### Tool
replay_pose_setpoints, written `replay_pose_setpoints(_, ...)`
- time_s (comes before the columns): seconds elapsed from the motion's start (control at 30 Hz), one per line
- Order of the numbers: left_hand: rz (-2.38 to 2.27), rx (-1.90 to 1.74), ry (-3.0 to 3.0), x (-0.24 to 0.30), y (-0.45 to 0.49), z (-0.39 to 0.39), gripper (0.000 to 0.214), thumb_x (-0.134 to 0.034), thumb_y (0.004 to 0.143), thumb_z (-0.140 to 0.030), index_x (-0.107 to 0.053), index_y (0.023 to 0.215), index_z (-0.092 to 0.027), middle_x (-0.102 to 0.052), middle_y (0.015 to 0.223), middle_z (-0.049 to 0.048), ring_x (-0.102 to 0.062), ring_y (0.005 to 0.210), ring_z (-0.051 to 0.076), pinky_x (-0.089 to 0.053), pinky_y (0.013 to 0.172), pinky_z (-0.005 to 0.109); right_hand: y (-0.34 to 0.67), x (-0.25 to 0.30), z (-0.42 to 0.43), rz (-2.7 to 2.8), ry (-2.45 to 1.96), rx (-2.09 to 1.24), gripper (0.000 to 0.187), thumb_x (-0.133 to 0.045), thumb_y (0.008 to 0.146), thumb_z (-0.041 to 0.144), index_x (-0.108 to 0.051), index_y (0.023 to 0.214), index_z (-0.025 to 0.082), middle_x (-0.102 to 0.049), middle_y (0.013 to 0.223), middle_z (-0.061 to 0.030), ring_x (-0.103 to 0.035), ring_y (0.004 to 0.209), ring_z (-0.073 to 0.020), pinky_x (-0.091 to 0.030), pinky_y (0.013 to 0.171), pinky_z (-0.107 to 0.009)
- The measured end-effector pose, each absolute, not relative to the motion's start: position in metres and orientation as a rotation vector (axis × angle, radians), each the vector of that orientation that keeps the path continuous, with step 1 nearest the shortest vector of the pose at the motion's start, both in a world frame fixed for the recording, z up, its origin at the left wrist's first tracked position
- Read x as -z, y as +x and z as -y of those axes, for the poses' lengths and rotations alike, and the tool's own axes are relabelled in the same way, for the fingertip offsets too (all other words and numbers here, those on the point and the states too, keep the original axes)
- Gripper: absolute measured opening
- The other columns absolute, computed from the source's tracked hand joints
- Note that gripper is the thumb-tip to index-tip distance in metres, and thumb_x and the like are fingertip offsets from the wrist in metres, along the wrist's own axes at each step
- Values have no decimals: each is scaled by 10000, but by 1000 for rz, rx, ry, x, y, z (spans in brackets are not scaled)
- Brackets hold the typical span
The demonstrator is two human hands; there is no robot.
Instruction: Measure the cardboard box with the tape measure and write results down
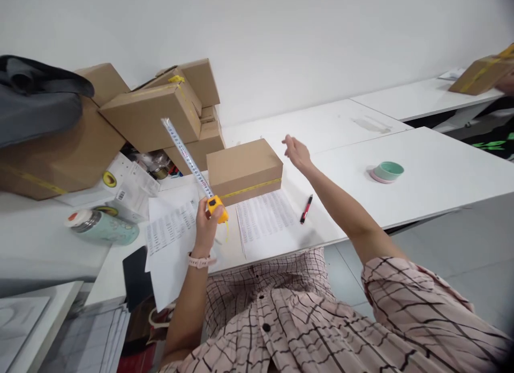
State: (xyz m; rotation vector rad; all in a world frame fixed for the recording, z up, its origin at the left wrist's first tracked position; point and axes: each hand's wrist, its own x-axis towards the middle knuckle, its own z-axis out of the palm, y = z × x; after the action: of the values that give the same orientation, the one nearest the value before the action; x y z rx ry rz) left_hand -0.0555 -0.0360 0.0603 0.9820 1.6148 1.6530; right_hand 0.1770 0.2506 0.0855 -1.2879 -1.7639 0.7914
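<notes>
My left hand (206, 227) is closed around a yellow tape measure (217, 208). Its silver blade (187, 158) sticks out stiffly up and to the left, passing the near left side of a closed cardboard box (244, 164). Yellow tape runs along the front of that box. My right hand (297, 153) is raised just off the box's right end, fingers curled in, with nothing visible in them. Below the box lies a printed sheet (265, 223), and a red and black pen (306, 209) rests to its right.
Several cardboard boxes (152, 116) are piled at the left against the wall. A mint bottle (104, 227) lies on its side near more printed papers (172, 234). A green round bowl (388, 170) stands to the right. Another taped box (477, 75) is at the far right, beside a person's hand.
</notes>
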Motion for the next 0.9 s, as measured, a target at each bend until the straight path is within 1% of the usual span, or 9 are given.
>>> replay_pose_setpoints(0.1, -1602, -1644, 908, -48, -77, 23, 514, -762, 704, -534, -558, 1074, -242, -609, 956, 7, -612, 725, 134, -552, 568, 243, 186, -60, -215, 1922, -1237, -873, 697, -271, 952, 759, -586, 1372, 301, -729, 1166, -79, -657, 1026, -286, -473, 971, -450)
replay_pose_setpoints(0.17, -1552, -1668, 901, -54, -84, 13, 510, -745, 708, -543, -569, 1058, -217, -616, 959, 15, -619, 699, 124, -550, 549, 239, 180, -58, -204, 1972, -1107, -857, 654, -329, 946, 741, -571, 1398, 336, -667, 1334, -44, -633, 1117, -281, -475, 987, -438)
replay_pose_setpoints(0.23, -1498, -1738, 934, -70, -88, 4, 504, -761, 703, -523, -582, 1057, -212, -624, 940, 14, -620, 672, 115, -542, 530, 222, 173, -71, -202, 1973, -1020, -806, 644, -401, 923, 733, -608, 1357, 304, -690, 1268, -53, -635, 1063, -268, -492, 941, -418)
replay_pose_setpoints(0.37, -1379, -1871, 1063, -108, -96, -6, 521, -832, 655, -472, -612, 1062, -233, -645, 946, 13, -604, 617, 95, -516, 479, 188, 170, -114, -214, 1930, -975, -701, 602, -489, 888, 724, -666, 1202, 241, -700, 933, -58, -608, 846, -231, -500, 799, -389)
replay_pose_setpoints(0.5, -1366, -1834, 1101, -125, -99, -15, 523, -838, 653, -481, -617, 1051, -224, -642, 912, 12, -602, 601, 94, -529, 486, 199, 168, -128, -227, 1909, -1088, -469, 488, -526, 888, 671, -678, 937, 211, -658, 1061, -133, -587, 986, -294, -482, 875, -461)
replay_pose_setpoints(0.57, -1404, -1818, 1096, -125, -93, -14, 517, -831, 657, -479, -612, 1046, -218, -634, 889, 5, -604, 612, 98, -538, 504, 209, 163, -124, -232, 1935, -1117, -379, 435, -517, 905, 616, -663, 897, 207, -639, 1132, -164, -560, 1060, -329, -464, 915, -498)
replay_pose_setpoints(0.7, -1392, -1849, 1181, -120, -56, 10, 505, -839, 668, -434, -594, 1059, -228, -645, 948, 7, -621, 695, 116, -557, 559, 224, 151, -120, -233, 2075, -996, -378, 327, -395, 985, 402, -661, 970, 213, -694, 1115, -136, -569, 1035, -315, -440, 933, -490)
replay_pose_setpoints(0.8, -1204, -1559, 1133, -110, -14, 40, 468, -797, 733, -479, -584, 1058, -218, -681, 1070, 62, -648, 755, 149, -564, 575, 248, 146, -121, -228, 2101, -940, -325, 342, -343, 994, 287, -665, 1085, 218, -724, 1111, -111, -565, 1076, -316, -394, 978, -490)
replay_pose_setpoints(0.9, -1110, -1298, 995, -92, 20, 59, 499, -792, 744, -501, -577, 1081, -202, -690, 1151, 113, -651, 764, 165, -553, 562, 258, 147, -122, -220, 2109, -929, -234, 427, -305, 994, 218, -590, 1312, 213, -726, 1093, -106, -567, 1046, -309, -361, 976, -484)
